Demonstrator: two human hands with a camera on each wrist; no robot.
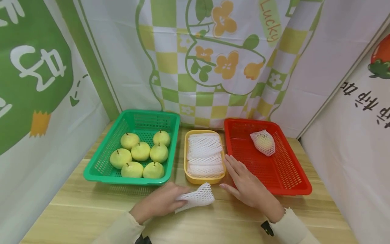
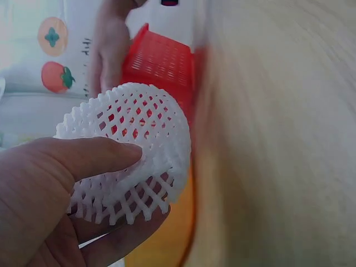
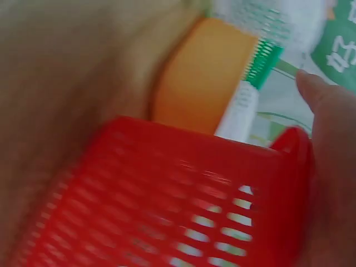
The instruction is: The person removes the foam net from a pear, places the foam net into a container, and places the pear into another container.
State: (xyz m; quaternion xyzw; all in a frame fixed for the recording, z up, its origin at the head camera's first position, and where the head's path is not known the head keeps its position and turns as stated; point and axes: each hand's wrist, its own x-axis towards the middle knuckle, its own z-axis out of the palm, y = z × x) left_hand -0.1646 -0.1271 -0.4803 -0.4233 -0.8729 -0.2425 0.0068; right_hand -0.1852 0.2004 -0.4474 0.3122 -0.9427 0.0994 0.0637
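Observation:
My left hand point(image 1: 164, 200) pinches a white foam fruit net point(image 1: 199, 196) between thumb and fingers, in front of the yellow bin point(image 1: 189, 179). Up close in the left wrist view, the thumb lies across the mesh of the net point(image 2: 161, 128), and the net looks hollow. My right hand point(image 1: 248, 186) holds nothing; its fingers are extended near the front left corner of the red basket point(image 1: 292, 191). Whether it touches the rim cannot be told. In that basket sits a pear in a foam net point(image 1: 264, 142). More foam nets point(image 1: 204, 156) lie stacked in the yellow bin.
On the left stands a green basket point(image 1: 128, 181) with several bare yellow-green pears point(image 1: 141, 151). All three containers sit on a wood-grain table point(image 1: 76, 206). A checked cloth point(image 1: 207, 98) hangs behind them, and printed white panels stand at both sides.

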